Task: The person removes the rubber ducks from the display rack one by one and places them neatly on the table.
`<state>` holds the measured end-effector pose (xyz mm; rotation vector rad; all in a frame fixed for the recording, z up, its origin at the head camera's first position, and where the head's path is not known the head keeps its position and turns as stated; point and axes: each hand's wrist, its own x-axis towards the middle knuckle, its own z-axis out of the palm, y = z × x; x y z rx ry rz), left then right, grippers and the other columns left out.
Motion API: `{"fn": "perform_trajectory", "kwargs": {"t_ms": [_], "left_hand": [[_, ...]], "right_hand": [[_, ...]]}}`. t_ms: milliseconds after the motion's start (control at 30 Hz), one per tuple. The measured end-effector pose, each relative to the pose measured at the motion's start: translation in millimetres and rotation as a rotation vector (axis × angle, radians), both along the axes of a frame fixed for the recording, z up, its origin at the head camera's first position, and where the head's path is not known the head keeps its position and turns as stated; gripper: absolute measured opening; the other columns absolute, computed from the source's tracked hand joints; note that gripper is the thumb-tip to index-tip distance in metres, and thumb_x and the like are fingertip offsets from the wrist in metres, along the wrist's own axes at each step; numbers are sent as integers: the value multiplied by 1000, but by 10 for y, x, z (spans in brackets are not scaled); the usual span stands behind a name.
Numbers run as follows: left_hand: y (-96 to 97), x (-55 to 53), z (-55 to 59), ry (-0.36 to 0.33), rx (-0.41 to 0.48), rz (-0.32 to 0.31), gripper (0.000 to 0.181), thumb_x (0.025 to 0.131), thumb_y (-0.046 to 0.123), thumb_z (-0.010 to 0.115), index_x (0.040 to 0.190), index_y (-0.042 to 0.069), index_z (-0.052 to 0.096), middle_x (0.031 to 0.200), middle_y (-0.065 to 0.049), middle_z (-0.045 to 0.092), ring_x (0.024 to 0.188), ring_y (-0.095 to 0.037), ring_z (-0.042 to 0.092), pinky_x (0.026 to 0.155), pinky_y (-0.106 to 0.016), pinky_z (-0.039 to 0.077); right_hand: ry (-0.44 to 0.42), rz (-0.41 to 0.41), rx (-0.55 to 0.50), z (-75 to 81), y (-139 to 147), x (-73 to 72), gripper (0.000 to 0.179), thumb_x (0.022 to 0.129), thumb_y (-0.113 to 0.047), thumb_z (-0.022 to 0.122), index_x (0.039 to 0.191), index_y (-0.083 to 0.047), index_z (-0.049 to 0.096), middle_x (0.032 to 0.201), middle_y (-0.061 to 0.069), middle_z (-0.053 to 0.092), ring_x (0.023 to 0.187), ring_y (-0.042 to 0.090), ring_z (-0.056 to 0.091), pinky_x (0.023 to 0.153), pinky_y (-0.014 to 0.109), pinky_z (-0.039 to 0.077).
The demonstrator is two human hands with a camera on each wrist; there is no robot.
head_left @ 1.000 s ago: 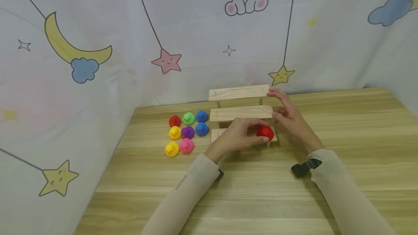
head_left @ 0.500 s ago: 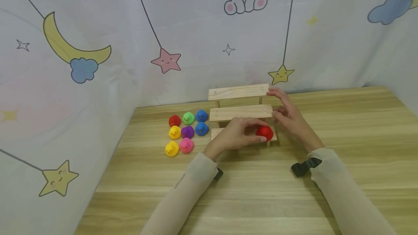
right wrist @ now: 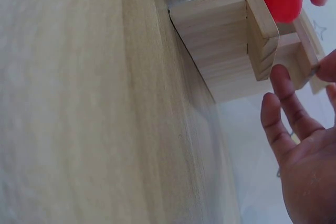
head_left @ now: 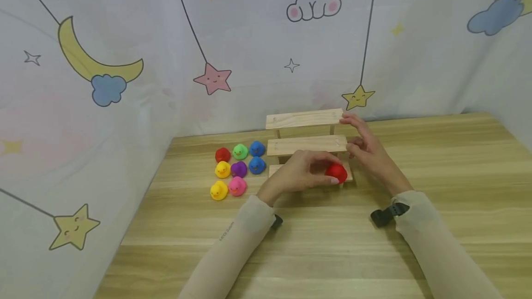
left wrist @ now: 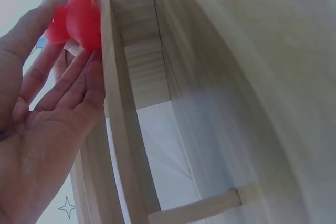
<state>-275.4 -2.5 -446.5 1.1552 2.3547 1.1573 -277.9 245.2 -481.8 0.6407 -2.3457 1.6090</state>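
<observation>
In the head view my left hand [head_left: 301, 170] pinches a red rubber duck [head_left: 336, 173] between thumb and fingers. It is at the right end of the lowest tier of a three-tier wooden rack [head_left: 307, 144]. The left wrist view has the red duck [left wrist: 84, 19] against the tier's surface, the palm facing it. Beside the rack's right end, my right hand [head_left: 370, 151] has its fingers spread and loosely bent. Its fingertips touch the ends of the upper and middle tiers. In the right wrist view, a fingertip of the right hand [right wrist: 310, 140] is close to the lowest tier's corner.
Left of the rack, several rubber ducks stand in rows on the wooden table [head_left: 316, 253]: red [head_left: 222, 155], green [head_left: 240, 152], blue, yellow, purple [head_left: 238, 169] and pink [head_left: 237, 186]. A patterned cloth [head_left: 257, 36] hangs behind the rack.
The red duck has shifted slightly toward the tier's front edge and left, still in my left fingers. My right hand stays in place at the rack's end.
</observation>
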Motion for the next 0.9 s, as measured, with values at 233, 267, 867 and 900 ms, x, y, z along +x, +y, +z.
{"fn": "perform_trajectory", "kwargs": {"t_ms": [233, 267, 867, 900], "left_hand": [[-60, -2, 31, -16, 20, -10, 38, 95, 22, 84, 132, 19, 74, 133, 1, 76, 119, -9, 72, 106, -26, 59], [-70, -2, 38, -17, 20, -11, 38, 95, 23, 84, 131, 19, 74, 132, 1, 76, 119, -9, 72, 106, -25, 59], [-267, 5, 52, -24, -3, 29, 35, 95, 25, 84, 129, 21, 74, 131, 2, 77, 125, -15, 73, 107, -29, 59], [-279, 4, 52, -24, 1, 31, 35, 95, 24, 84, 128, 20, 74, 131, 2, 77, 126, -16, 73, 107, -29, 59]], "right_hand": [[-11, -2, -4, -4, -1, 5, 62, 103, 8, 50, 160, -13, 43, 179, 2, 24, 116, 25, 58, 76, 22, 59], [-15, -1, -6, -2, 0, 4, 62, 102, 8, 50, 160, -13, 43, 179, 1, 24, 115, 26, 58, 76, 23, 59], [-10, -4, 6, 5, 10, 1, 61, 102, 9, 49, 160, -11, 43, 179, 3, 24, 106, 27, 61, 72, 27, 59], [-11, -2, 4, 2, 10, -1, 62, 102, 9, 49, 160, -12, 43, 179, 4, 24, 106, 26, 62, 72, 28, 59]]}}
